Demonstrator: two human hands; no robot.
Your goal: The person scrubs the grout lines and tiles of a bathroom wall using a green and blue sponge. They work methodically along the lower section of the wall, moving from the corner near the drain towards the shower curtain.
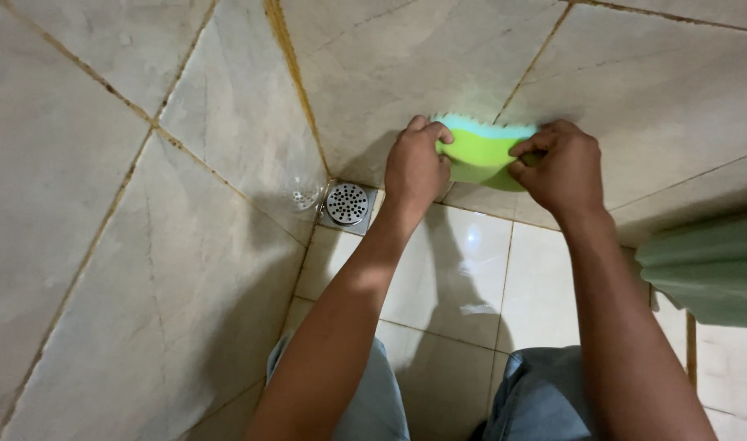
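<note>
The green sponge [481,151] with its wavy teal edge sits straight ahead of me, pressed against the tiled wall [406,57] just above the floor joint, its long axis running left to right between my hands. My left hand [416,167] curls around its left end, my right hand [559,167] pinches its right end. Both arms reach forward, equally near. The round floor drain [347,204] lies just left.

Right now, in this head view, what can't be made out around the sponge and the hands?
- Green sponge: both ends covered by the left hand and right hand; its back face is unseen.
- Green ribbed object: cut off by the right edge, kind unclear.
- Floor drain: nothing visible below its holes.
- Person's legs: cut off by the bottom edge.
</note>
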